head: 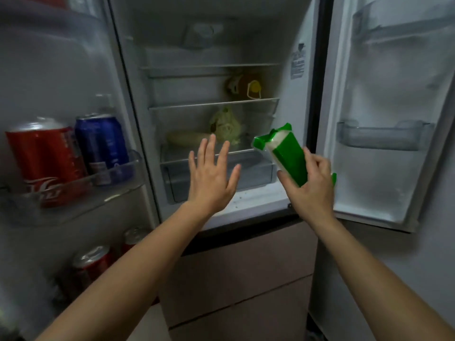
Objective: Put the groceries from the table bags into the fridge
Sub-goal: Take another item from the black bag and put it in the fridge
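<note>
The fridge [261, 200] stands open with both doors swung wide. My right hand [311, 183] grips a green and white packet [286, 153], tilted, in front of the fridge's lower right side. My left hand [210, 174] is held flat with spread fingers in front of the clear drawer [253, 173], holding nothing. On the lower shelf lie a pale cabbage [225, 125] and a long light vegetable [187, 139]. A yellow-capped bottle [245, 86] lies on the shelf above.
The left door bin [118, 183] holds a red can [44, 158] and a blue can [102, 143]; more red cans [92, 264] sit in the bin below. The right door's bins [381, 139] look empty. Brown drawer fronts [246, 279] lie under the open compartment.
</note>
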A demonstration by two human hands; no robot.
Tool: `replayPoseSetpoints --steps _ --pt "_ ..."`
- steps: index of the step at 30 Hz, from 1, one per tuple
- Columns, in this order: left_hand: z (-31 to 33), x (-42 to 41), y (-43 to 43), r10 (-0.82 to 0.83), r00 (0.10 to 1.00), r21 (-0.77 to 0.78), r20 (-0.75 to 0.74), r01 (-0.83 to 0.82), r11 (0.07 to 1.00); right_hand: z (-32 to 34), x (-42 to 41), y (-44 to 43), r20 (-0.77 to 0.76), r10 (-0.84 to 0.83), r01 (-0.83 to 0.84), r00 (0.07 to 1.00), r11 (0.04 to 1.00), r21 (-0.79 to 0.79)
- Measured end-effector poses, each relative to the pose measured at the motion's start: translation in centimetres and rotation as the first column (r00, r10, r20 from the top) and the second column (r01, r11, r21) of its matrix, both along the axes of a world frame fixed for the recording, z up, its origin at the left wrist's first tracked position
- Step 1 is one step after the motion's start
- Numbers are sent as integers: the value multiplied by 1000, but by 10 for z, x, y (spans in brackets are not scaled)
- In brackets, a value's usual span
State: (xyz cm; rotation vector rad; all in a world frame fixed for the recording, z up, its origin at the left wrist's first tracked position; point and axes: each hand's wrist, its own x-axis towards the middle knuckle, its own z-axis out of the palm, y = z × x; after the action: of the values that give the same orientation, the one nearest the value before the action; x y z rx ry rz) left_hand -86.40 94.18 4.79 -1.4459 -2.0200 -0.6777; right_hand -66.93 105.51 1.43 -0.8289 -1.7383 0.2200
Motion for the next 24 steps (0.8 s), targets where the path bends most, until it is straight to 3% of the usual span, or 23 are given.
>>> replayPoseSetpoints --steps 6,12,16,21,24 --pt "37 -51 80 183 981 31 -65 -182 983 52 -68 112 -39 159 -155 987 984 90" --pt "91 -98 128 346 932 121 -107 -334 935 149 -137 188 -8 250 -230 968 904 361" --pt "123 -129 150 419 903 118 -97 -408 905 207 -178 215 196 153 -227 969 866 445" --pt "131 -170 182 454 888 -13 -67 -456 890 264 -212 248 461 -104 -159 881 854 496" --pt "128 -197 198 460 885 -73 -68 -464 883 292 -234 266 580 -119 -150 806 906 395"
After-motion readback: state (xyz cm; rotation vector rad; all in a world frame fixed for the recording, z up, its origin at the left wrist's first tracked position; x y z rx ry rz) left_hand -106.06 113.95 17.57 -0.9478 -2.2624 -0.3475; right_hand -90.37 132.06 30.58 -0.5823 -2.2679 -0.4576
